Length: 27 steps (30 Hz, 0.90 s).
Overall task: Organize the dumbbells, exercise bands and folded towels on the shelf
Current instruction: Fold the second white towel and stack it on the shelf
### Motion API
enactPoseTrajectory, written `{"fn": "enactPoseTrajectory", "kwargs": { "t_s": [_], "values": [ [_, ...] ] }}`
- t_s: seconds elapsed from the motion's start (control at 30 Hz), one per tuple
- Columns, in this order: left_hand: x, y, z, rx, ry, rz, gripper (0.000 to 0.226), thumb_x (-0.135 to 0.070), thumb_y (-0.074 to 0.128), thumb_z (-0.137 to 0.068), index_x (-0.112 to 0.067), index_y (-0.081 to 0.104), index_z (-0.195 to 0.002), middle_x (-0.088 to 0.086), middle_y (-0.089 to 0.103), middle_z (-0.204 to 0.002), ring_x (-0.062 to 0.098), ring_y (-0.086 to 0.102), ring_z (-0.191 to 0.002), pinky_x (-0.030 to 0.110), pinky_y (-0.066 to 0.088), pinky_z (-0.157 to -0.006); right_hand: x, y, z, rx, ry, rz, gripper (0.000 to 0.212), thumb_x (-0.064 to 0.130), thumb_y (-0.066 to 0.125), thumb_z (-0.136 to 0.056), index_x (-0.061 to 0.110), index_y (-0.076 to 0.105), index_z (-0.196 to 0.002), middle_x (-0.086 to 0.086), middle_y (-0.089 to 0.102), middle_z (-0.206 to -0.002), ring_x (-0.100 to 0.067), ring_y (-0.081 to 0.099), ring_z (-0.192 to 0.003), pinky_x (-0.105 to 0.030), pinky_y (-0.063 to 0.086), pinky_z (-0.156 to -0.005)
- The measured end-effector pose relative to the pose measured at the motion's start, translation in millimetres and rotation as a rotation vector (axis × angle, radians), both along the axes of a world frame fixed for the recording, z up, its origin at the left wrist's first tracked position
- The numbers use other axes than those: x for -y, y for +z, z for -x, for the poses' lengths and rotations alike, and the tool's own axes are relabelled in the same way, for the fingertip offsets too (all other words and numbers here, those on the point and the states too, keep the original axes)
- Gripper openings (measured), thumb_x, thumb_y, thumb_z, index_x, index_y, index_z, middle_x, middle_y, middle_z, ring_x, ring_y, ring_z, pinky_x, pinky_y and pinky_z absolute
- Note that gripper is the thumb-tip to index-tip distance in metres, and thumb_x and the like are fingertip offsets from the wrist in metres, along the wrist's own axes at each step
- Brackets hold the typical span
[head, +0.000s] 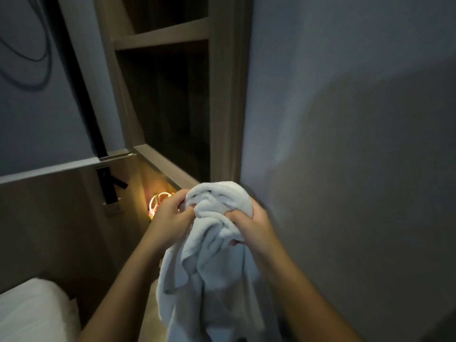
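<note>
A white towel (212,262) hangs bunched and unfolded in front of me, its top gathered between both hands. My left hand (170,213) grips the towel's upper left folds. My right hand (251,228) clutches the upper right folds, fingers curled into the cloth. Behind my left hand, in a lit niche below the shelf, pink and white exercise bands (158,201) show partly. The wooden shelf unit (162,35) rises above, its compartments dark. No dumbbells are visible.
A grey wall (345,119) runs close on the right. A white pillow (32,312) lies at the lower left against a wooden headboard panel (49,218). A black bracket (108,186) and dark cables (29,58) are on the left wall.
</note>
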<state>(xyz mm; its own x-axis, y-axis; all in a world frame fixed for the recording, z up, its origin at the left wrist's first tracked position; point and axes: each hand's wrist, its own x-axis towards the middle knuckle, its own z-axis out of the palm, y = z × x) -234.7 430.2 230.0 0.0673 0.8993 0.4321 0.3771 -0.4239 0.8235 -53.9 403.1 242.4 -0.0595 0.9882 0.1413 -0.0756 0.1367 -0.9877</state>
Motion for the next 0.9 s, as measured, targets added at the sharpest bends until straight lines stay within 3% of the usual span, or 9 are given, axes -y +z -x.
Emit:
{"fn": "enactPoseTrajectory", "kwargs": {
  "t_s": [0.1,0.2,0.33,0.4,0.47,0.6,0.67,0.77,0.9],
  "values": [
    [-31.5,-4.0,21.9,-0.025,0.028,0.029,0.019,-0.009,0.060,-0.093,-0.024,0.068,-0.103,-0.010,0.069,-0.083,0.011,0.065,-0.081,0.031,0.053,-0.072,-25.6,-8.9,19.6,-0.002,0.014,0.002,0.026,0.010,0.061,-0.091,0.014,0.063,-0.118,-0.010,0.070,-0.108,-0.024,0.069,-0.097,-0.038,0.060,-0.078],
    [-66.4,-8.5,47.5,-0.083,-0.003,0.037,0.021,-0.012,0.061,-0.093,-0.031,0.067,-0.100,-0.008,0.070,-0.085,0.016,0.065,-0.084,0.043,0.057,-0.078,-51.7,-21.0,45.4,-0.030,-0.015,-0.001,0.029,0.006,0.058,-0.090,0.017,0.063,-0.117,-0.009,0.070,-0.107,-0.025,0.069,-0.097,-0.038,0.060,-0.072],
    [-120.1,-17.9,89.2,-0.141,-0.125,0.056,0.022,-0.011,0.064,-0.092,-0.031,0.069,-0.098,-0.006,0.070,-0.086,0.022,0.065,-0.085,0.050,0.055,-0.080,-85.6,-40.7,90.2,-0.025,-0.064,0.016,0.043,0.018,0.064,-0.088,0.018,0.055,-0.130,-0.003,0.068,-0.115,-0.018,0.067,-0.103,-0.033,0.060,-0.077],
    [-154.7,-25.5,111.8,-0.187,-0.199,0.099,0.014,-0.019,0.064,-0.091,-0.031,0.069,-0.098,-0.003,0.070,-0.086,0.026,0.064,-0.084,0.054,0.054,-0.079,-104.5,-50.6,112.4,-0.049,-0.100,0.016,0.051,0.026,0.064,-0.080,0.019,0.056,-0.129,-0.002,0.068,-0.114,-0.015,0.068,-0.101,-0.025,0.056,-0.071],
    [-189.6,-34.1,132.0,-0.244,-0.265,0.123,0.016,-0.030,0.064,-0.088,-0.028,0.070,-0.102,0.002,0.069,-0.086,0.030,0.063,-0.085,0.057,0.052,-0.079,-124.5,-60.5,135.6,-0.057,-0.150,0.046,0.048,0.028,0.062,-0.078,0.023,0.058,-0.125,-0.002,0.070,-0.111,-0.017,0.069,-0.098,-0.025,0.055,-0.067],
    [-241.4,-50.2,159.5,-0.254,-0.440,0.193,0.015,-0.014,0.066,-0.090,-0.024,0.071,-0.101,0.004,0.070,-0.089,0.031,0.063,-0.085,0.051,0.054,-0.079,-159.1,-81.0,186.8,-0.087,-0.374,0.114,0.041,0.027,0.061,-0.079,0.024,0.060,-0.120,0.001,0.071,-0.109,-0.014,0.069,-0.099,-0.036,0.058,-0.084],
    [-258.1,-60.5,172.7,-0.286,-0.516,0.217,0.021,-0.008,0.067,-0.089,-0.026,0.072,-0.098,-0.003,0.071,-0.089,0.017,0.063,-0.080,0.039,0.053,-0.076,-168.3,-88.9,211.4,-0.110,-0.473,0.167,0.045,0.031,0.061,-0.076,0.023,0.060,-0.120,0.002,0.071,-0.110,-0.013,0.068,-0.101,-0.038,0.057,-0.089],
    [-278.0,-69.5,189.2,-0.318,-0.620,0.246,0.024,-0.010,0.066,-0.089,-0.032,0.070,-0.098,-0.013,0.071,-0.092,0.004,0.062,-0.083,0.025,0.049,-0.074,-179.1,-97.1,231.8,-0.123,-0.541,0.210,0.048,0.032,0.062,-0.073,0.021,0.060,-0.120,0.001,0.070,-0.110,-0.013,0.068,-0.101,-0.036,0.057,-0.088],
    [-292.9,-89.1,204.4,-0.321,-0.632,0.262,0.026,-0.018,0.064,-0.092,-0.042,0.069,-0.100,-0.013,0.071,-0.095,0.007,0.063,-0.089,0.033,0.053,-0.081,-185.4,-112.4,249.2,-0.128,-0.613,0.217,0.051,0.034,0.065,-0.069,0.020,0.061,-0.118,0.000,0.071,-0.108,-0.013,0.068,-0.099,-0.027,0.055,-0.078]
  ]
}}
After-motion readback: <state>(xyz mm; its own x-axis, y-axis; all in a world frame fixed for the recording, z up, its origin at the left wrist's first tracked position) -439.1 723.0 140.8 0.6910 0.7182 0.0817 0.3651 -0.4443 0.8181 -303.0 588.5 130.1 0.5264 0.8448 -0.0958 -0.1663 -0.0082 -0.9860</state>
